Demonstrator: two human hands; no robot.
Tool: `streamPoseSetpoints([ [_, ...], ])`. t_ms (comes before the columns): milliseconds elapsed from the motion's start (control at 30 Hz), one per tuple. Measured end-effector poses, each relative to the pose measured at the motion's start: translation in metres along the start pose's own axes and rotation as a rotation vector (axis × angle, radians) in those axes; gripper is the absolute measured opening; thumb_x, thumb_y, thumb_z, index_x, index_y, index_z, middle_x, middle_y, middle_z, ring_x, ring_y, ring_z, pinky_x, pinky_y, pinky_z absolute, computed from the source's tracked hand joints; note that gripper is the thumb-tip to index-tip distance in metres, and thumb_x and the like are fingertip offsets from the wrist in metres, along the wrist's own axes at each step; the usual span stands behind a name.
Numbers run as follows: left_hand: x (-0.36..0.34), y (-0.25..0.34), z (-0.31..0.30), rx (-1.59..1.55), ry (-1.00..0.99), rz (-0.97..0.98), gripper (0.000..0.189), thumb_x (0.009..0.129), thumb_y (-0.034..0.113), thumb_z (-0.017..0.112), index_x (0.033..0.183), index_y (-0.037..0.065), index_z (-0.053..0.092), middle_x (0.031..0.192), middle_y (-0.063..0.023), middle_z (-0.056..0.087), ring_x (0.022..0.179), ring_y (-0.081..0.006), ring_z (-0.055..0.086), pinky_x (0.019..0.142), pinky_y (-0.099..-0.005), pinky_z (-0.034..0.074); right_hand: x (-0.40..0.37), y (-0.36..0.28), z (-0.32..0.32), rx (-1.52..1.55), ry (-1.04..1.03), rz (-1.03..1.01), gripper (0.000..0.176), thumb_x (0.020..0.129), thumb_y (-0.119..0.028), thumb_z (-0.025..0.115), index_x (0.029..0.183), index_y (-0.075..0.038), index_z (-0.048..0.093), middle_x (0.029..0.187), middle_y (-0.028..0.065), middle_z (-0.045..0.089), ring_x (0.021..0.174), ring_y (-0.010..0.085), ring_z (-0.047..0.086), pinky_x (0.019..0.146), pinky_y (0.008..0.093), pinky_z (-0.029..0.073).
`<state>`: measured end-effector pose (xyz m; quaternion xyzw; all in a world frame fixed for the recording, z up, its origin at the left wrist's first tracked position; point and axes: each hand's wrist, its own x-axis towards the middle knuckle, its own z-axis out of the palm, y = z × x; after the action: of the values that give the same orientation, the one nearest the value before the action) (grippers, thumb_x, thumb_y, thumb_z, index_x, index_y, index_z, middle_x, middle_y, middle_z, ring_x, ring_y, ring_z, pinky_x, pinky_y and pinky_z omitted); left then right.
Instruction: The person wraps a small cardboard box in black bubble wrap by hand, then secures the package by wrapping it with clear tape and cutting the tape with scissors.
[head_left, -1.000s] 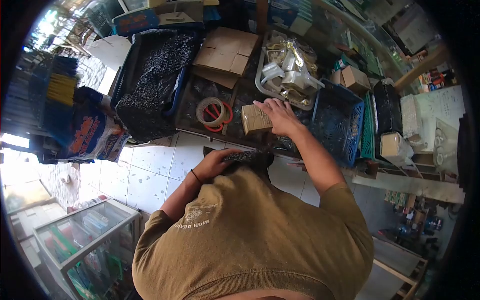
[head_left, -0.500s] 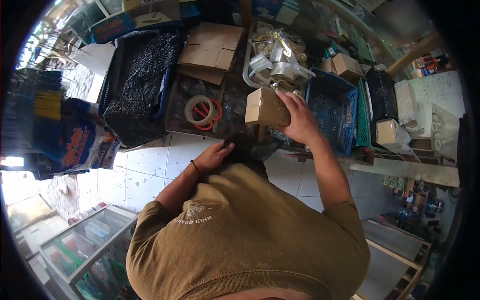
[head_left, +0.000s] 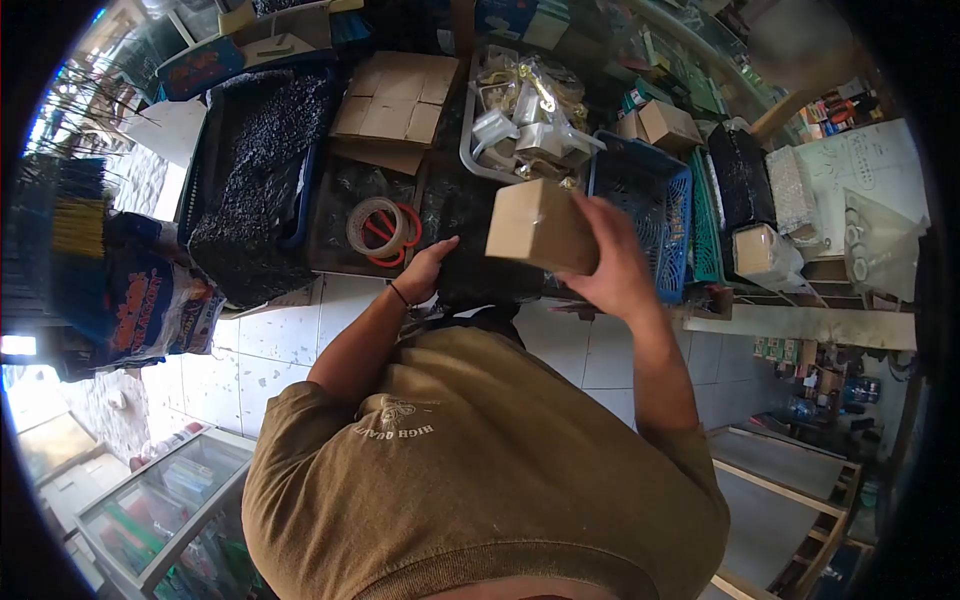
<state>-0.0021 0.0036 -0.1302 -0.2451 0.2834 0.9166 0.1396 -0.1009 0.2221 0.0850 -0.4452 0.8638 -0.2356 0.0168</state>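
Note:
A small brown cardboard box [head_left: 540, 228] is gripped in my right hand [head_left: 618, 270], lifted over the front edge of the bench and tilted. My left hand [head_left: 421, 273] is at the left edge of a black sheet [head_left: 484, 262] that looks like bubble wrap. Its thumb points out along the sheet, and the other fingers are curled and partly hidden. The sheet hangs at the bench edge below the box. Just left of that hand lie a roll of tape [head_left: 354, 230] and red-handled scissors [head_left: 414, 222].
Flattened cardboard [head_left: 396, 95] lies behind the tape. A white tray [head_left: 466, 150] of bagged metal fittings stands at the back, beside a blue basket [head_left: 680, 215]. More black bubble wrap [head_left: 255, 150] fills a blue crate at left. A glass case [head_left: 165, 500] stands at lower left.
The black sheet has been spread out toward the bench, and my left hand has moved forward with it. The box in my right hand has turned and come slightly nearer.

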Motion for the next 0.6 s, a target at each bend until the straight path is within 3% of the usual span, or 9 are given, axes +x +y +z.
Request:
streamPoseSetpoints([
  [67,0.0,0.003,0.001,-0.009,-0.011,-0.017,0.043,0.097,0.032,0.043,0.129,0.003,0.048,0.121,-0.0118,0.058,0.108,-0.0231,0.058,0.096,-0.0368,0.046,0.001,0.003,0.024,0.019,-0.039,-0.02,0.095,0.054,-0.008,0.083,0.138,-0.015,0.038,0.13,0.0141,0.045,0.12,0.0349,0.043,0.102,0.0418,0.037],
  [167,-0.004,0.008,0.007,-0.01,-0.108,-0.028,0.05,0.097,0.041,0.039,0.131,0.005,0.046,0.126,-0.0128,0.054,0.113,-0.0244,0.055,0.098,-0.0388,0.044,0.002,0.01,0.064,-0.004,-0.064,-0.05,0.093,0.056,-0.011,0.081,0.138,-0.016,0.037,0.127,0.0116,0.045,0.118,0.034,0.043,0.099,0.0422,0.039],
  [267,-0.006,0.01,0.009,-0.079,-0.15,-0.068,0.069,0.092,0.059,0.037,0.135,0.004,0.042,0.13,-0.0157,0.051,0.116,-0.0269,0.053,0.101,-0.0395,0.041,0.007,0.012,0.077,-0.052,-0.061,-0.075,0.091,0.057,-0.012,0.081,0.137,-0.016,0.037,0.123,0.0106,0.044,0.116,0.0333,0.043,0.098,0.0428,0.039],
  [367,-0.007,0.013,0.001,-0.155,-0.271,-0.06,0.074,0.091,0.062,0.034,0.138,0.006,0.037,0.134,-0.0153,0.048,0.121,-0.0267,0.049,0.103,-0.0403,0.037,0.01,0.012,0.081,-0.068,-0.072,-0.091,0.09,0.058,-0.013,0.08,0.137,-0.015,0.037,0.123,0.0115,0.044,0.116,0.0338,0.043,0.098,0.0433,0.039],
  [500,-0.001,0.013,-0.012,0.038,-0.295,0.018,0.084,0.086,0.07,0.034,0.142,0.008,0.03,0.139,-0.0141,0.041,0.129,-0.0272,0.039,0.105,-0.0426,0.033,0.009,0.012,0.085,-0.124,-0.086,-0.101,0.088,0.059,-0.013,0.079,0.137,-0.014,0.037,0.123,0.0121,0.044,0.115,0.0347,0.043,0.098,0.0437,0.038],
  [567,-0.008,0.013,-0.009,0.219,-0.394,0.145,0.093,0.081,0.066,0.053,0.145,0.007,0.021,0.142,-0.0128,0.036,0.131,-0.0254,0.036,0.106,-0.0413,0.033,0.01,0.012,0.089,-0.122,-0.073,-0.105,0.089,0.059,-0.013,0.078,0.137,-0.014,0.037,0.123,0.0123,0.043,0.115,0.0347,0.043,0.099,0.0438,0.038],
  [600,-0.008,0.011,-0.008,0.222,-0.394,0.143,0.093,0.081,0.066,0.053,0.145,0.007,0.021,0.142,-0.0128,0.036,0.131,-0.0254,0.036,0.106,-0.0413,0.033,0.011,0.013,0.09,-0.123,-0.062,-0.11,0.089,0.059,-0.013,0.078,0.137,-0.014,0.037,0.123,0.0126,0.043,0.116,0.0348,0.042,0.099,0.0439,0.038],
])
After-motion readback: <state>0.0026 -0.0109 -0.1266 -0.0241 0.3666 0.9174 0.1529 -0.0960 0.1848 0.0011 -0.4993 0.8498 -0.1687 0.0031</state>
